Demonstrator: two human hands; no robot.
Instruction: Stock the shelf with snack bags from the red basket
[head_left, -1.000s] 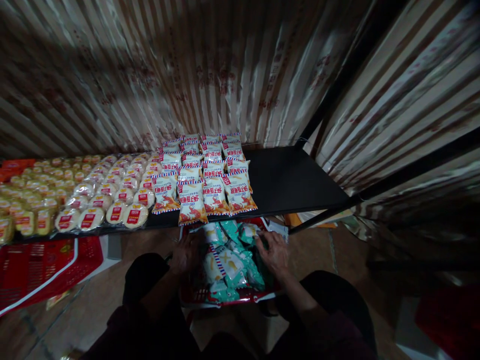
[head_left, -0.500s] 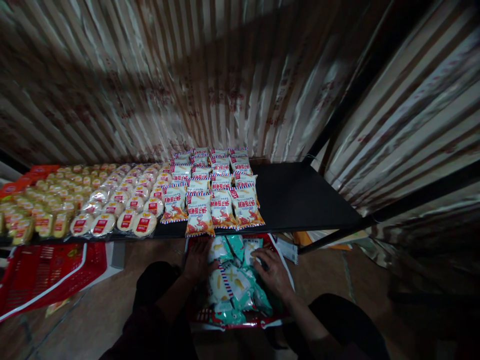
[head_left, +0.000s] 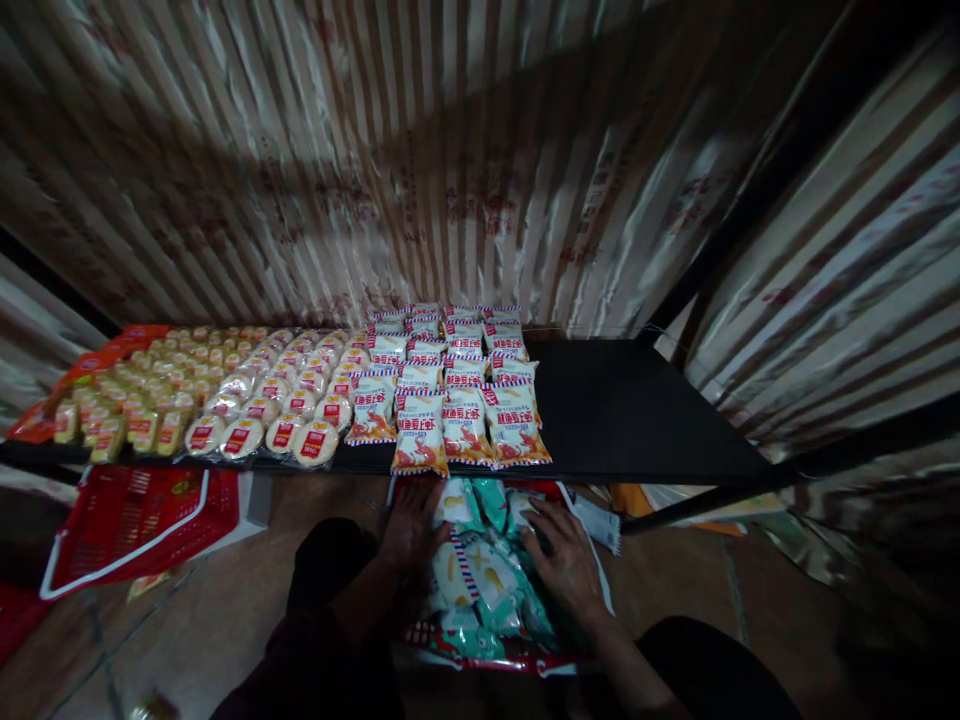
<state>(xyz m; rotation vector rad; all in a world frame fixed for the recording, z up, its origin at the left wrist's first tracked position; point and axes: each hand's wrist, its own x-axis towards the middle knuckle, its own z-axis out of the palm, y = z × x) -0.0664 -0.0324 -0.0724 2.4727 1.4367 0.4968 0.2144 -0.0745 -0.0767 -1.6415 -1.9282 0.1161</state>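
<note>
Below the shelf edge, a red basket [head_left: 562, 662] with a white handle holds several teal-and-white snack bags [head_left: 499, 590]. Inside its left side lies my left hand [head_left: 411, 528], fingers stretched forward and thumb apart, against the bags; it is dim there. My right hand [head_left: 566, 560] rests over the bags on the right, its fingers spread and slightly bent, touching a white-and-teal bag [head_left: 521, 508]. Neither hand has a bag lifted. On the black shelf [head_left: 630, 410] above, white-and-orange snack bags [head_left: 469, 425] lie in overlapping rows.
Left on the shelf are rows of round wrapped crackers [head_left: 315, 442], small yellow packets [head_left: 157, 430] and an orange package [head_left: 82, 375]. Another red basket [head_left: 142, 525] stands on the floor at left. A striped curtain [head_left: 465, 150] hangs behind; a dark post [head_left: 705, 250] rises at right.
The view has swung left, so everything sits further right in the picture. My right hand's fingers are more spread over the bags. My left hand stays at the basket's left side, its thumb further out.
</note>
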